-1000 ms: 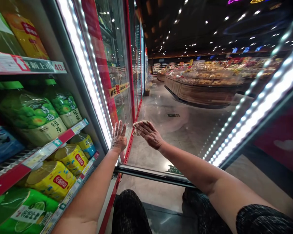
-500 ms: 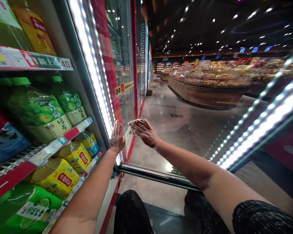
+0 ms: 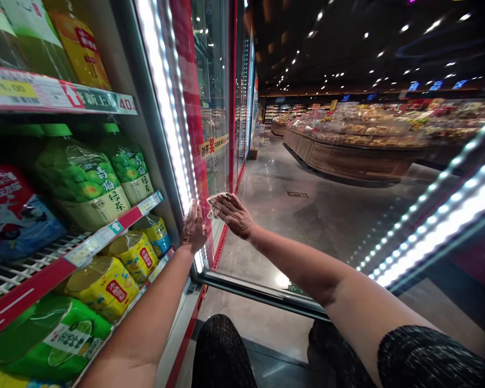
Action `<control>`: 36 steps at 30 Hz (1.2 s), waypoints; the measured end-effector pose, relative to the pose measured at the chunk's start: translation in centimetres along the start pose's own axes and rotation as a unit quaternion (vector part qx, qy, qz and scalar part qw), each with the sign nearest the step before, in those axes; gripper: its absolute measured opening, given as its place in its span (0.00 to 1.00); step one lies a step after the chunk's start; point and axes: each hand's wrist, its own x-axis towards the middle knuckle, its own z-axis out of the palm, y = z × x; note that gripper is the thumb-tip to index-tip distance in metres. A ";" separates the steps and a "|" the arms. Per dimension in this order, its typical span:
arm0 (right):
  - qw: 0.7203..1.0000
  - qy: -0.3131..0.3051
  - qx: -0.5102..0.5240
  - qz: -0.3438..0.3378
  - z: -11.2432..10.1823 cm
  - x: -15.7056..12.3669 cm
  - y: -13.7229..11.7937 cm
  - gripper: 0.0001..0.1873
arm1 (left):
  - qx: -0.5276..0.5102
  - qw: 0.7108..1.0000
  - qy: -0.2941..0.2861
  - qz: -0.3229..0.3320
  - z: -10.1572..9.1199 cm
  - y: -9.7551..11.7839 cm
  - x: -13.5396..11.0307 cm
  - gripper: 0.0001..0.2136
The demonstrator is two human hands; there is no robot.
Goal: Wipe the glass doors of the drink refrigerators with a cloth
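Note:
My right hand (image 3: 236, 216) lies flat against the glass door (image 3: 283, 237), fingers stretched to the left. Under its fingertips a pale, crumpled cloth (image 3: 212, 201) is held to the pane; most of it is hidden by the fingers. My left hand (image 3: 193, 230) rests with straight fingers against the edge beside the bright light strip (image 3: 167, 108), holding nothing. A small gap separates the two hands. The door's dark bottom rail (image 3: 262, 295) runs below both forearms.
At the left, cooler shelves hold green tea bottles (image 3: 84, 172), yellow-wrapped drink packs (image 3: 113, 285) and a green pack (image 3: 52, 339). A price rail (image 3: 105, 237) edges one shelf. Beyond the glass stands a wood-sided display counter (image 3: 347, 156) on the shiny floor.
My right hand and the cloth have slid left across the glass, nearer the left hand. The view has turned slightly left, showing more of the shelves. The left hand stays at the edge.

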 end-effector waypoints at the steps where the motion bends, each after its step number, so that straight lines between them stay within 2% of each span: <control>1: 1.000 0.004 0.004 0.008 -0.2 0.8 0.2 0.25 | 0.005 1.000 0.009 -0.004 -0.2 -0.2 0.1 0.35; 5: 0.999 0.024 0.011 0.045 -0.2 3.4 0.2 0.27 | 0.011 0.999 0.049 -0.015 -0.8 -1.0 0.9 0.37; 11: 0.998 -0.047 0.034 -0.022 2.9 2.8 -1.9 0.24 | -0.045 0.997 0.061 -0.008 0.3 -3.0 0.7 0.37; 15: 0.998 -0.041 0.033 -0.016 2.6 5.2 -1.5 0.24 | -0.045 0.997 0.067 -0.012 0.2 -3.8 0.5 0.39; 19: 1.000 0.001 0.014 0.018 1.7 8.0 -1.2 0.21 | -0.022 0.997 0.063 -0.027 -1.0 -3.4 1.0 0.40; 23: 0.998 -0.057 0.016 -0.017 2.9 7.5 -2.5 0.19 | 0.018 0.996 0.030 -0.076 -2.7 -2.4 1.7 0.38; 26: 0.994 -0.089 0.028 -0.055 3.3 7.1 -2.6 0.19 | 0.033 0.996 0.025 -0.080 -3.9 -1.9 2.3 0.35; 29: 0.997 -0.057 0.031 -0.045 1.9 9.0 -1.2 0.20 | 0.053 0.996 0.013 -0.076 -5.2 -1.5 3.4 0.32; 32: 1.000 -0.006 0.019 -0.004 0.0 11.8 0.2 0.23 | 0.055 0.997 0.022 -0.051 -6.0 -1.4 4.9 0.33; 36: 0.999 0.020 0.021 0.028 -0.2 13.0 0.0 0.25 | 0.034 0.998 0.048 -0.032 -5.9 -1.6 6.7 0.37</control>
